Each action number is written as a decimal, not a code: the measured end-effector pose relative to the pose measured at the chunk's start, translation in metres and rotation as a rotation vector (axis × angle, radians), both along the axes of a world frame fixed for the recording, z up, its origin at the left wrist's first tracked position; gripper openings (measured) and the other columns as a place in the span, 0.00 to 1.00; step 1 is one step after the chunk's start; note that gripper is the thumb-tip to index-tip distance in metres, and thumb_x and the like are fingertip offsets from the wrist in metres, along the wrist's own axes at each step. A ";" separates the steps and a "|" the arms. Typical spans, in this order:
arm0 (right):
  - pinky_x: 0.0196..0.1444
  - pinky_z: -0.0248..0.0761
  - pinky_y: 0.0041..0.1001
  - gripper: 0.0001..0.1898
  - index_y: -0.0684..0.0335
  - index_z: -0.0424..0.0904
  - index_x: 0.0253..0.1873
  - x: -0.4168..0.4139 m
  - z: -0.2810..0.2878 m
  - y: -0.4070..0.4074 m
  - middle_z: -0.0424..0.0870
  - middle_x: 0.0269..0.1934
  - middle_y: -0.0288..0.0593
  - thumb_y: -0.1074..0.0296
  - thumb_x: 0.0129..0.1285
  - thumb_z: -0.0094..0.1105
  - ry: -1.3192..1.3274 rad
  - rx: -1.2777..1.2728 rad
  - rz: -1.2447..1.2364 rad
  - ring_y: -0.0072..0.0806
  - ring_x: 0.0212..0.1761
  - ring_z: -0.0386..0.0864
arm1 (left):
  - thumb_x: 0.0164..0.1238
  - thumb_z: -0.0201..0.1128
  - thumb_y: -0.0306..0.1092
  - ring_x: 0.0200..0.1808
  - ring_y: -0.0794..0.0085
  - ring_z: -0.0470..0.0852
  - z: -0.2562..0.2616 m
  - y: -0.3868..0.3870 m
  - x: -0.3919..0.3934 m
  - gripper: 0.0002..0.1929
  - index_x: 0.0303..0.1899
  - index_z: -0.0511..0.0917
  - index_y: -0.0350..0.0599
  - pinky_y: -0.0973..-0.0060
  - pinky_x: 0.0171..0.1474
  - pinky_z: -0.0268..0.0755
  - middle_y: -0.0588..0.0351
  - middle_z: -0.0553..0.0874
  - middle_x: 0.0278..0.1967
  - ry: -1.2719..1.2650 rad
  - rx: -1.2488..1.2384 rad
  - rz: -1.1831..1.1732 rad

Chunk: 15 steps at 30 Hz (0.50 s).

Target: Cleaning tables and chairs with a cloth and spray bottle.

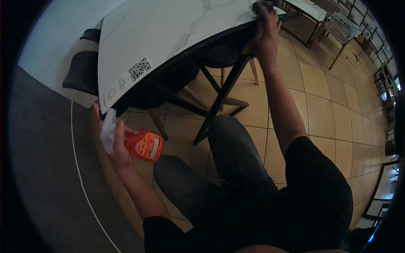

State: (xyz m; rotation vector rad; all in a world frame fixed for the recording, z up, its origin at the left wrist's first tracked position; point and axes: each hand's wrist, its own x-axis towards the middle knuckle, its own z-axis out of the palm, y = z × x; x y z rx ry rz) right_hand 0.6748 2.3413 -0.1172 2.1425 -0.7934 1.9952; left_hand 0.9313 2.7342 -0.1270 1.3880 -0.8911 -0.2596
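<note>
In my left hand is an orange spray bottle with a whitish trigger head, tilted sideways by the near left corner of the table. My right hand reaches to the far right end of the white marble-patterned tabletop, its fingers on a dark cloth-like thing at the table's edge. Blur hides what exactly the dark thing is. A printed code sticker lies on the tabletop's near left part.
Dark chairs stand beyond the table, and others are tucked under its near side. Crossed black metal legs stand close to my knees. Another table and a light chair are at the upper right.
</note>
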 end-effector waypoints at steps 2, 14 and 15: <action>0.77 0.49 0.52 0.21 0.61 0.67 0.71 -0.008 0.000 -0.017 0.70 0.69 0.61 0.68 0.76 0.45 -0.134 0.097 0.048 0.59 0.77 0.59 | 0.75 0.61 0.37 0.35 0.72 0.82 0.000 -0.001 -0.004 0.36 0.78 0.53 0.51 0.69 0.43 0.79 0.58 0.79 0.32 0.053 0.026 0.016; 0.76 0.45 0.62 0.27 0.51 0.76 0.69 0.155 -0.014 0.234 0.74 0.67 0.53 0.76 0.65 0.55 0.113 -0.194 0.459 0.53 0.78 0.61 | 0.67 0.58 0.36 0.30 0.70 0.81 -0.060 0.016 -0.004 0.18 0.55 0.75 0.38 0.71 0.40 0.77 0.54 0.82 0.28 0.216 -0.375 -0.262; 0.76 0.48 0.60 0.27 0.50 0.77 0.68 0.161 -0.010 0.252 0.73 0.68 0.51 0.75 0.64 0.57 0.148 -0.223 0.453 0.51 0.78 0.61 | 0.66 0.59 0.36 0.32 0.69 0.82 -0.074 0.016 -0.009 0.22 0.59 0.72 0.38 0.71 0.42 0.77 0.54 0.83 0.31 0.260 -0.464 -0.220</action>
